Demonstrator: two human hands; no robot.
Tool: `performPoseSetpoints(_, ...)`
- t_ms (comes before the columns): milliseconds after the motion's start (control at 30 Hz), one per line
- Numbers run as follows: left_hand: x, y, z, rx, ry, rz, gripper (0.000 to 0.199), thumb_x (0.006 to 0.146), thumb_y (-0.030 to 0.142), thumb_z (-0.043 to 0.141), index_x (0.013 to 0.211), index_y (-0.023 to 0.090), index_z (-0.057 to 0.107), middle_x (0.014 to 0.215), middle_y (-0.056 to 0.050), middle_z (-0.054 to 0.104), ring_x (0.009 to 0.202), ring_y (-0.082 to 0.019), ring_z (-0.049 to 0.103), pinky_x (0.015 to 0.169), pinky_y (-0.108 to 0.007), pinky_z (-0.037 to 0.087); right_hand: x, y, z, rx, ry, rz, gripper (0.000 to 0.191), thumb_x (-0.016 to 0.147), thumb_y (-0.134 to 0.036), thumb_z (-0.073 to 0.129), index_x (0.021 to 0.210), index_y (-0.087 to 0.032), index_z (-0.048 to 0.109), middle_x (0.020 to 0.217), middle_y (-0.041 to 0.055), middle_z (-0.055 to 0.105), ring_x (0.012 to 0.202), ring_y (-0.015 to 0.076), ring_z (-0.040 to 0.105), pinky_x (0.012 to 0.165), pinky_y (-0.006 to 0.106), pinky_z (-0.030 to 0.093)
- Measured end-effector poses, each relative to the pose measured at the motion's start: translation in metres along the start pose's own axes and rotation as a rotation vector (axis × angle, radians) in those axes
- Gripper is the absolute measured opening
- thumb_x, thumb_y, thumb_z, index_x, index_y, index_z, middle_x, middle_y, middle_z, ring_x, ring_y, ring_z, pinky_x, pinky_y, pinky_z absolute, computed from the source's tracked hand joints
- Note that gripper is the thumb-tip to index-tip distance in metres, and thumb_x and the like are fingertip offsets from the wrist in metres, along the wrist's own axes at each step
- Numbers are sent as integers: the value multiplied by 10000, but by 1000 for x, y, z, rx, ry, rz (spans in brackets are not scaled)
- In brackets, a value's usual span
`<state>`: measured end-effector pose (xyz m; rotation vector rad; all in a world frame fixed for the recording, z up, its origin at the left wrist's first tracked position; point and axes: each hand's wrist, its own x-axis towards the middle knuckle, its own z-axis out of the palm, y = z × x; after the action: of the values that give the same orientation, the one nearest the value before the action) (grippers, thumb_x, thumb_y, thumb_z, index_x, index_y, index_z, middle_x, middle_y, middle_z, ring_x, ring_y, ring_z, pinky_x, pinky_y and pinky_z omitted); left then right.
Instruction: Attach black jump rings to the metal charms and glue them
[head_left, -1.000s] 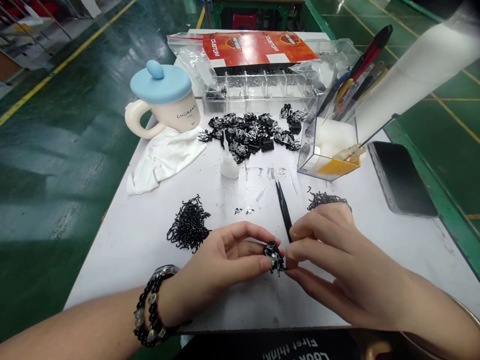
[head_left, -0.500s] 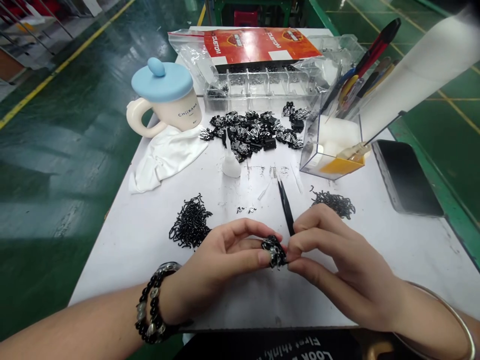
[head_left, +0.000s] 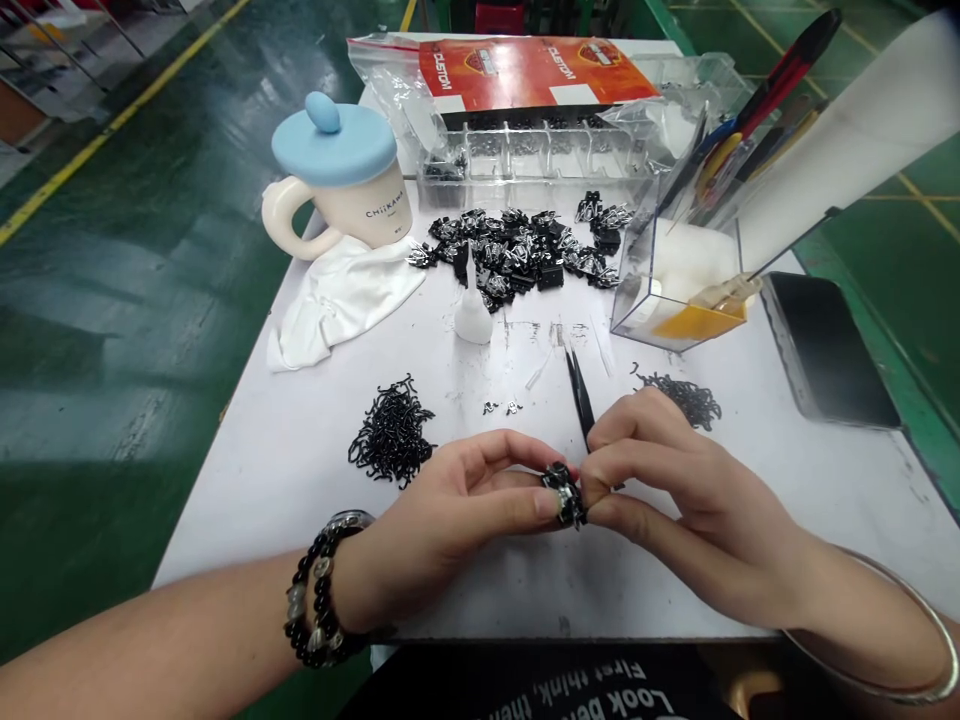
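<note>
A small black and silver part (head_left: 562, 493) is pinched between the thumb and fingers of my left hand (head_left: 465, 495), low in the middle of the view. Thumb and forefinger of my right hand (head_left: 675, 500) press together at the part's right edge. Black tweezers (head_left: 580, 398) show just above, their lower end hidden behind my right hand. To the left lies a pile of small black curved pieces (head_left: 391, 432), and a second such pile (head_left: 686, 400) is behind my right hand. Two tiny silver pieces (head_left: 513, 408) lie between the piles.
Farther back, many black and silver parts (head_left: 517, 250) are heaped before a clear compartment tray (head_left: 525, 165). A small white bottle (head_left: 473, 318), a lidded mug (head_left: 341, 200) and a white cloth (head_left: 345, 300) stand left. Rightward are a clear tool holder (head_left: 675, 290) and a phone (head_left: 829, 345).
The camera view has shifted slightly, moving the table items right and up. Both hands still hold the part, which appears turned a little.
</note>
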<state>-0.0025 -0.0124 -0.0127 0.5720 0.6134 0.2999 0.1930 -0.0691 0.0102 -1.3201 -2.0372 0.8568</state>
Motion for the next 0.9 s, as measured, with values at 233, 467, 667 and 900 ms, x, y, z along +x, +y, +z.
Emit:
performPoseSetpoints(233, 0, 2, 1, 46, 34, -21, 232, 747, 149, 724, 956, 135, 623, 815, -5, 680, 754, -73, 615, 712, -162, 451, -1, 0, -2, -108, -37, -18, 73, 866, -156, 529, 892, -222, 544, 855, 19, 471, 815, 160, 400, 720, 339, 323)
performPoseSetpoints(467, 0, 1, 0, 55, 45, 17, 230, 743, 157, 726, 949, 125, 629, 825, -19, 680, 769, -86, 618, 722, -165, 461, -1, 5, 0, -39, 49, -17, 67, 832, -164, 586, 835, -231, 590, 790, 5, 477, 784, 142, 437, 688, 311, 365)
performPoseSetpoints(667, 1, 0, -1, 4, 35, 60, 213, 765, 152, 707, 958, 115, 623, 863, -31, 672, 761, -74, 619, 726, -153, 483, -2, 9, 9, 98, 200, -33, 125, 808, -126, 623, 879, -228, 617, 778, 3, 487, 749, 108, 476, 638, 270, 418)
performPoseSetpoints(900, 0, 1, -1, -59, 18, 72, 216, 770, 149, 699, 964, 105, 614, 834, -34, 670, 760, -79, 627, 737, -153, 501, -1, 6, 12, -119, 339, -153, 162, 777, -68, 637, 894, -180, 648, 724, 15, 451, 691, 114, 450, 605, 306, 389)
